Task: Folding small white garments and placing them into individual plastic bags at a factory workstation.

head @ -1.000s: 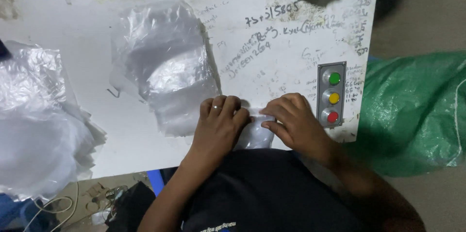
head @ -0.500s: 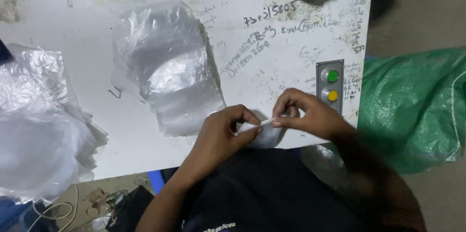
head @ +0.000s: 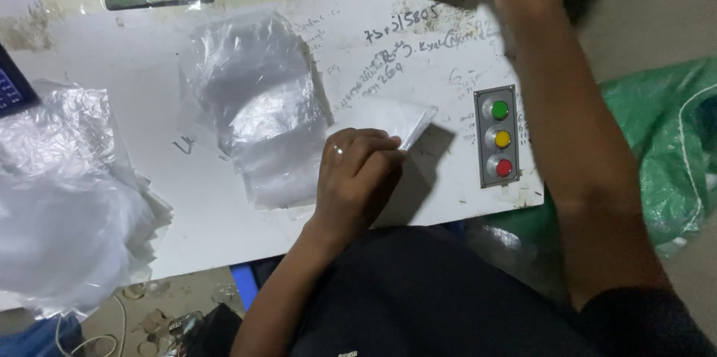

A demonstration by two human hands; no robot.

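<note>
Left hand [head: 357,178] pinching small folded clear bag [head: 407,122] flat on desk [head: 187,245], beside bag pile [head: 261,114]. Thin, light, limp, slippery: best gripped at an edge. Right hand out of frame; grip undeterminable.

We observe the left hand [head: 358,178], ring on one finger, gripping a small clear plastic bag [head: 396,119] at its near edge above the white table [head: 112,148]. The right arm [head: 567,125] reaches up past the frame's top edge; its hand is out of view. A stack of clear bags [head: 258,110] lies just left of the held bag. A three-button panel [head: 499,137], green, yellow, red, sits to the right. Crumpled plastic sheeting [head: 60,200] lies far left.
</note>
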